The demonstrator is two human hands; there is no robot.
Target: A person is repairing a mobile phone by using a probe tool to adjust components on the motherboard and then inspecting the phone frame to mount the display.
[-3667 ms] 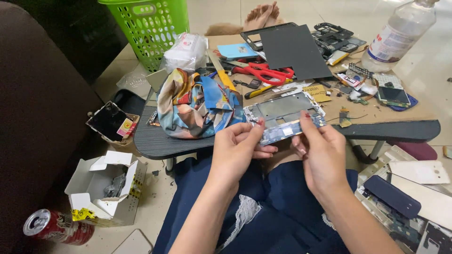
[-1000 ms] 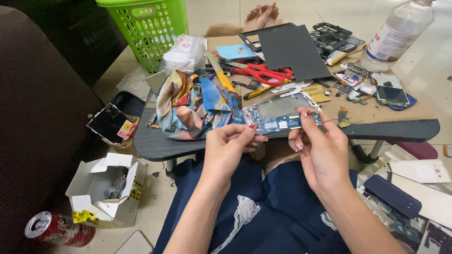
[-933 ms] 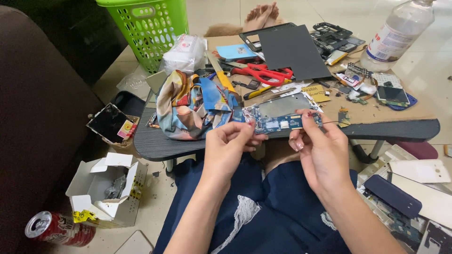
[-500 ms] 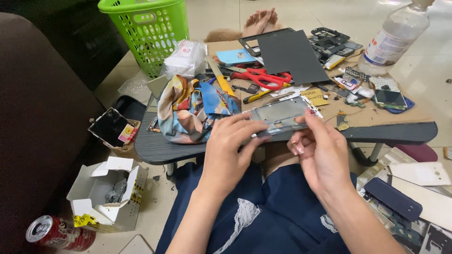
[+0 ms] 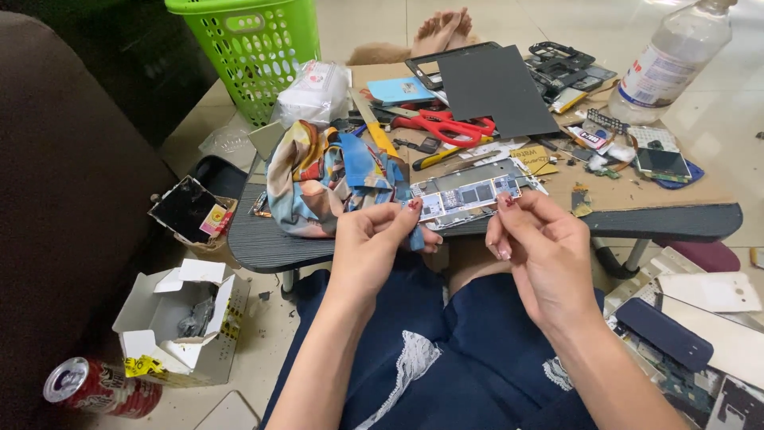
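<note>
The circuit board (image 5: pixel 465 193), a thin blue strip studded with metal chips, is already out of any casing and held bare above the lap surface (image 5: pixel 668 219). The left hand (image 5: pixel 374 239) pinches its near end, the right hand (image 5: pixel 541 247) its far end; remaining fasteners, if any, are too small to tell.

Bright, even daylight from upper right, soft shadows, sharp focus, darker left edge.

Both hands, left hand (image 5: pixel 374 243) and right hand (image 5: pixel 541 251), pinch circuit board (image 5: pixel 465 193) ends above cluttered surface (image 5: pixel 660 219).
</note>
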